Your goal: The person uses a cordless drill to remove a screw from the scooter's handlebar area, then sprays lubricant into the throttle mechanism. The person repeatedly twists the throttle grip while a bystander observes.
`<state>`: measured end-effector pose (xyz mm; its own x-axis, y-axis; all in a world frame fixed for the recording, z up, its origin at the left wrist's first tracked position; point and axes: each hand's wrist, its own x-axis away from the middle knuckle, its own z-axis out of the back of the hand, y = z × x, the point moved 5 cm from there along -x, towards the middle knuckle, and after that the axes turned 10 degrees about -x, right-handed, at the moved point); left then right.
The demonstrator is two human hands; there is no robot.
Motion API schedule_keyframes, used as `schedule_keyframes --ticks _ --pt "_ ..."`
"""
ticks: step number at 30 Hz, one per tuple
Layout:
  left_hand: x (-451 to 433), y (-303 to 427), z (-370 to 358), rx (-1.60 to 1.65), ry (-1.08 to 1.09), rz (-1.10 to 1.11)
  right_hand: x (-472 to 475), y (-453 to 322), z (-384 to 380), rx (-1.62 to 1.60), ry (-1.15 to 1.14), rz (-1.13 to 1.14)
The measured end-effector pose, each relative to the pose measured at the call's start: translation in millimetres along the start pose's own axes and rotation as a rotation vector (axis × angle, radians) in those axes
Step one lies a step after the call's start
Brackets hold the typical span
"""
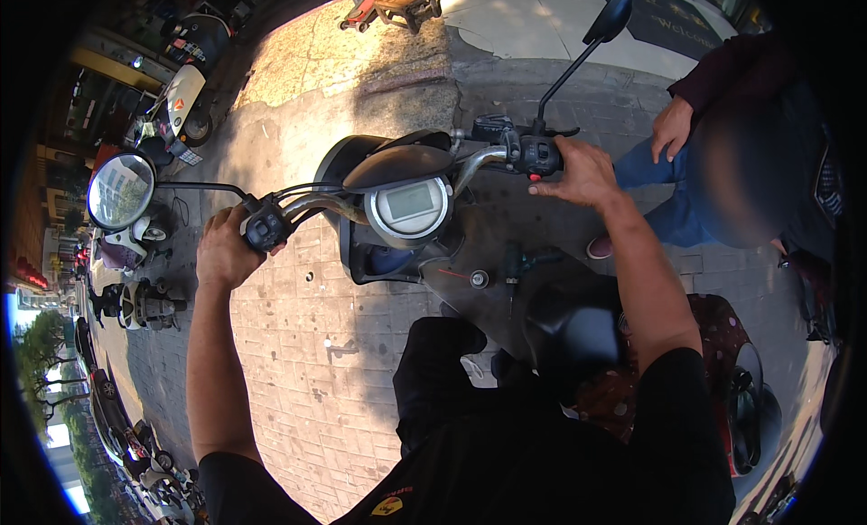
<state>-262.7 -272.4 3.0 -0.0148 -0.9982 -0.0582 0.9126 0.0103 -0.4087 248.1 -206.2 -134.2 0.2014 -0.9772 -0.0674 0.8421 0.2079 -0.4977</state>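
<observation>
My left hand [227,250] is wrapped around the left handlebar grip of an electric scooter, against its black switch housing [266,230]. At the other end of the bar, my right hand [582,172] holds the right grip, its thumb stretched out just below the red button [535,178] of the right switch housing [540,153]. Between them sits a round instrument display [409,206] with a grey screen. On the scooter's floorboard stands a spray can [479,279] with a red straw, beside a tool that looks like a cordless drill [515,264]. The black seat [576,328] is nearer me.
Another person [731,84] is close on the right, one hand [672,128] hanging near the scooter. Mirrors stick out left [122,189] and right [609,17]. A red floor jack [366,8] lies ahead. Parked scooters [139,305] line the left side.
</observation>
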Motion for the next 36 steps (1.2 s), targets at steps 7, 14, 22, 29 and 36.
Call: schedule_keyframes --ticks 7,14,22,29,36 --pt "0.9 0.8 0.9 0.015 -0.027 0.023 -21.0 1.5 5.6 -0.051 -0.222 0.029" --pt "-1.3 -0.2 0.3 0.01 -0.035 0.017 -17.0 5.9 -6.6 -0.229 -0.148 0.122" --pt "-2.9 1.4 2.4 0.026 -0.095 0.031 -14.8 5.2 -6.7 -0.076 -0.148 0.02" --pt "-4.8 0.7 1.7 -0.03 -0.138 0.065 -13.5 -1.5 -1.6 -0.024 -0.069 0.006" --pt "-2.9 0.1 4.2 -0.09 -0.153 0.095 -8.8 -2.5 -1.6 -0.057 -0.017 -0.013"
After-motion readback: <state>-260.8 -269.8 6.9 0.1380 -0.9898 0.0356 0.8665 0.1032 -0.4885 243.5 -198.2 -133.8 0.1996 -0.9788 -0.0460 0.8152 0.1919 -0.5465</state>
